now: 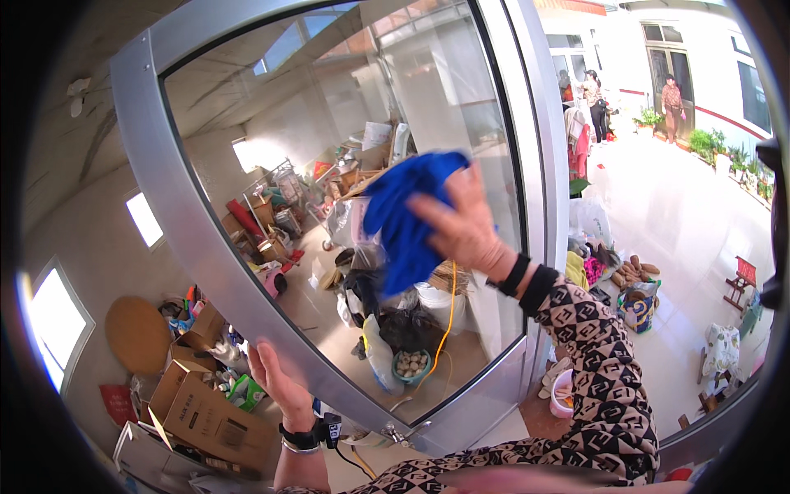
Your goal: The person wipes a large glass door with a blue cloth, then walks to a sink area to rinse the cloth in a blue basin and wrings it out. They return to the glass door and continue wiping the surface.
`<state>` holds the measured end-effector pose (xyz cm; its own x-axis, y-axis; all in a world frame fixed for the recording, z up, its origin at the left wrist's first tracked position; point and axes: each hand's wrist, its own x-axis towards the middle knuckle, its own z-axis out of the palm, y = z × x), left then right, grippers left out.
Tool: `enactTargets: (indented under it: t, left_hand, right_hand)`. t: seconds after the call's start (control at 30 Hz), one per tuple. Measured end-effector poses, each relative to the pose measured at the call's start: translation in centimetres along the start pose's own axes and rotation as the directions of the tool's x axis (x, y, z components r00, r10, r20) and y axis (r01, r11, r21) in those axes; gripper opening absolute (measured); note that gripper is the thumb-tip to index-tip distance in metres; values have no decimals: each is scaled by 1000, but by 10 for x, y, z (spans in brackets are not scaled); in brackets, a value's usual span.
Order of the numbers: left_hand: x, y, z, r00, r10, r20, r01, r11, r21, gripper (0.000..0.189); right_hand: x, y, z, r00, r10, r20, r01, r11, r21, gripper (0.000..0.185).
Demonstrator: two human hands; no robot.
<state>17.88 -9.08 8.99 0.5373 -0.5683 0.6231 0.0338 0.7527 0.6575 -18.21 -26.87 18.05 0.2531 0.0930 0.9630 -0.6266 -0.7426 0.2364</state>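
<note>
A glazed door with a silver metal frame (pixel 194 244) stands before me. My right hand (pixel 466 228) is spread over a blue cloth (pixel 410 216) on the door's glass pane (pixel 296 123); the hand and cloth are slightly blurred. Low down, my left hand (pixel 281 383) is raised with nothing in it, its fingers upright beside the outer edge of the frame. Whether it touches the metal, I cannot tell. The door handle (pixel 395 432) is on the lower rail, to the right of my left wrist.
Cardboard boxes (pixel 213 414) and a round brown board (pixel 137 334) lie at left. Through the glass show a bowl of pale round items (pixel 411 365) and a yellow cable (pixel 449 327). At right are a pink bucket (pixel 561 395), filled bags (pixel 639 305) and, farther off, two people.
</note>
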Motion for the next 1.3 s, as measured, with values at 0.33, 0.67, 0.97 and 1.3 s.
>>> enactTargets:
  t: [0.33, 0.67, 0.97, 1.3]
  left_hand:
    - [-12, 5, 0, 998, 61, 10, -60, 998, -26, 31]
    - [-5, 18, 0, 991, 91, 98, -108, 979, 176, 33]
    - [7, -16, -13, 983, 162, 89, -169, 982, 79, 40]
    - [8, -46, 5, 878, 479, -4, -353, 652, 671, 51]
  right_hand:
    - [230, 138, 28, 783, 323, -531, -342, 937, 66, 61]
    - [304, -85, 57, 810, -271, -520, 193, 961, -199, 43]
    - [12, -165, 63, 982, -176, 75, 176, 984, 1, 42]
    - [-456, -177, -69, -334, 808, 486, -941, -251, -229, 31]
